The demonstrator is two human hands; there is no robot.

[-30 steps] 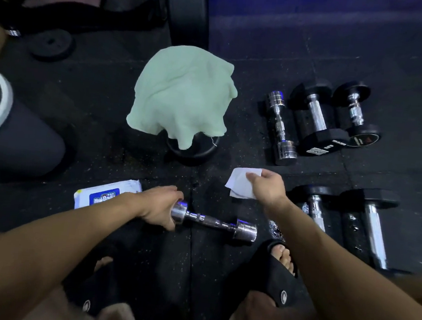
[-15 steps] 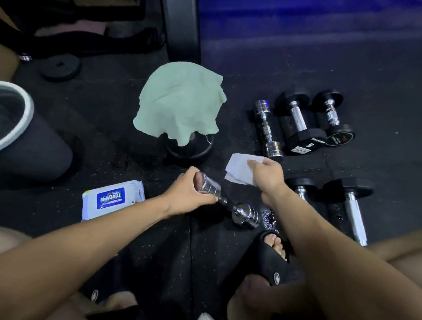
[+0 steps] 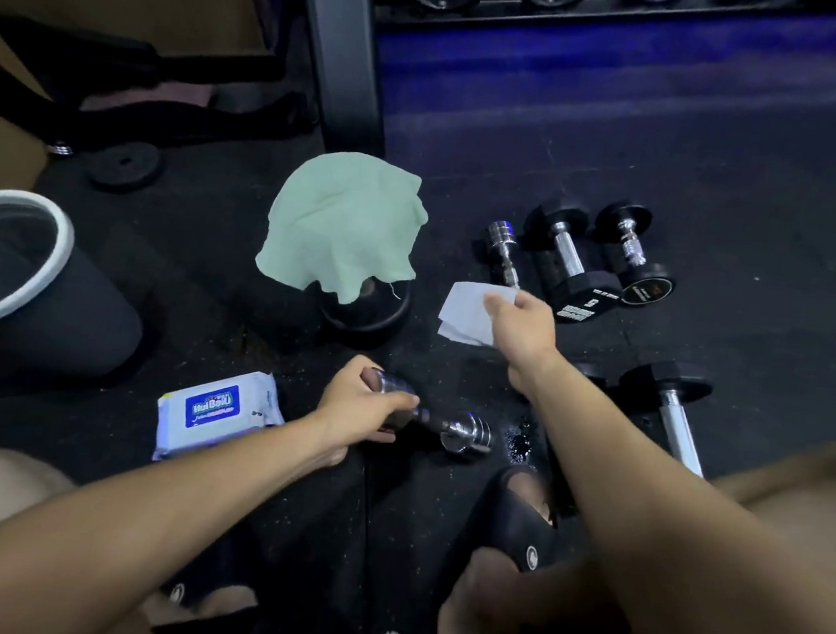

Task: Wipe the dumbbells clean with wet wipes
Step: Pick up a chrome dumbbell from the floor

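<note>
My left hand grips one end of a small chrome dumbbell, tilting that end up off the black floor while the other end rests down. My right hand holds a white wet wipe pinched between the fingers, above and to the right of that dumbbell, not touching it. A second chrome dumbbell lies beyond the wipe. Two black-headed dumbbells lie beside it. Another black dumbbell with a chrome handle lies at the right, partly behind my right arm.
A wet-wipe pack lies left of my left hand. A pale green cloth drapes a round black object. A dark bin with a white rim stands at left. A weight plate and rack post are behind. My sandalled foot is below.
My left hand has lifted its end of the chrome dumbbell from flat on the floor to a tilt. My right hand with the wipe has risen away from it.
</note>
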